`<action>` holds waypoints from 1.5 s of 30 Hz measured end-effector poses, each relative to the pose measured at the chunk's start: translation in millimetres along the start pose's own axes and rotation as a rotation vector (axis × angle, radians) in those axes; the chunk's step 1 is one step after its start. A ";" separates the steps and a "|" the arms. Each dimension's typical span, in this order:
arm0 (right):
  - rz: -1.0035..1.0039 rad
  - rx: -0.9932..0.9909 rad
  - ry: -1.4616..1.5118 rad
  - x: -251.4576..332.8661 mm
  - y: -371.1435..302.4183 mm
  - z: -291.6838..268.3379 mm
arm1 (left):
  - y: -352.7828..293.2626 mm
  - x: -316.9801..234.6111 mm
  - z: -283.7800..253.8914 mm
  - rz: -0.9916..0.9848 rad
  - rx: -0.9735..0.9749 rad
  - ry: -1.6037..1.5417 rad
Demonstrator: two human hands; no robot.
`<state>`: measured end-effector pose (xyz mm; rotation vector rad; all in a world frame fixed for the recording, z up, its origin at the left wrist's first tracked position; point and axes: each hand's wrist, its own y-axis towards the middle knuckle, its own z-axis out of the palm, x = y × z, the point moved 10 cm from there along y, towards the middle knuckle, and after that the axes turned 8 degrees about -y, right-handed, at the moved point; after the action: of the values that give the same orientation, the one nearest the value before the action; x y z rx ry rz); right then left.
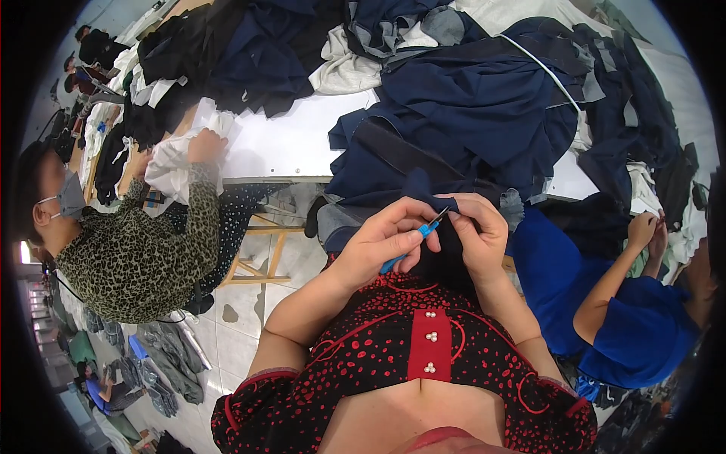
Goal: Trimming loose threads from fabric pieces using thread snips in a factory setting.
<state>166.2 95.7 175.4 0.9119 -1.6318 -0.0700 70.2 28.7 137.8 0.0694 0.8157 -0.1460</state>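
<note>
My left hand (395,236) is closed round small blue-handled thread snips (428,228), their thin metal tip pointing up and to the right. Fingers hide most of the handle. Close beside it, my right hand (478,225) pinches an edge of dark navy fabric (418,185) between thumb and fingers. The tip of the snips lies against the cloth by my right thumb. From there the fabric runs up to a large heap of navy garment pieces (469,106) on the white table (280,144).
On the left a masked person in a leopard-print top (136,250) handles white cloth (181,163). Another person in blue (643,329) works at the right. A wooden stool (261,253) stands left of me. Dark garments (265,57) and a white cable (541,64) lie across the table.
</note>
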 end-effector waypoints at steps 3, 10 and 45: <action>-0.021 0.000 -0.011 2.5 -0.6 0.1 | -0.2 5.3 0.5 -0.064 -0.006 -0.088; -0.030 0.002 -0.041 0.0 -1.4 2.0 | 1.0 8.0 -5.5 -0.072 -0.032 -0.079; -0.042 -0.008 0.038 -5.6 -2.4 4.3 | -4.2 -13.3 -0.5 0.170 -0.051 0.272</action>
<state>163.7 95.5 168.4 0.9364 -1.5761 -0.0880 60.2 26.0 147.1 0.1119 1.0800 0.0462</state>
